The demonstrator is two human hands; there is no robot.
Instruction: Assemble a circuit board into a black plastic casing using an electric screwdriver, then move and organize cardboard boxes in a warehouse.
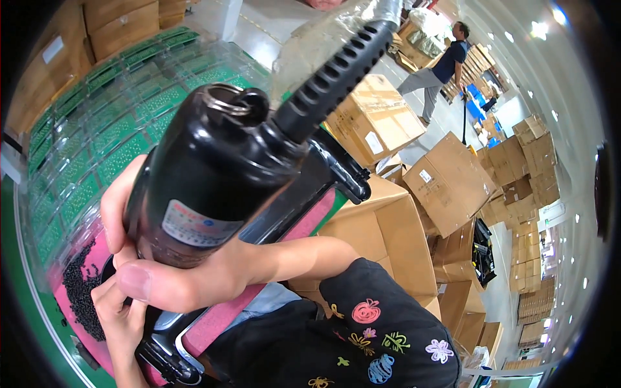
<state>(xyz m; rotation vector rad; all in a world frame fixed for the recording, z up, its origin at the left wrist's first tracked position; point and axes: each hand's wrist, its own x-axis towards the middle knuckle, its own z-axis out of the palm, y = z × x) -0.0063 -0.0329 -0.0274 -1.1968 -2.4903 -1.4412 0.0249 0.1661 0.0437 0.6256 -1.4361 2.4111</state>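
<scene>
My right hand [194, 281] is wrapped round a black electric screwdriver [213, 155], its body tilted, with a metal hanging ring and a ribbed cable sleeve at the top end. Just below it, at the lower left, my left hand [119, 317] has its fingertips pinched together; what they hold, if anything, is hidden. Behind the screwdriver and under my right arm lies a long glossy black plastic part [174, 346], its far end showing at the upper right. It rests on a pink foam mat [217, 320]. Beside my left hand is a pile of small black screws [81, 291].
Clear plastic trays [84, 149] cover the green tabletop beyond the mat. An open cardboard box [381, 233] stands close on my right, with more cartons [449, 184] behind it. Farther off, a person [443, 68] stands on the aisle floor. Stacked boxes [123, 29] are at the far left.
</scene>
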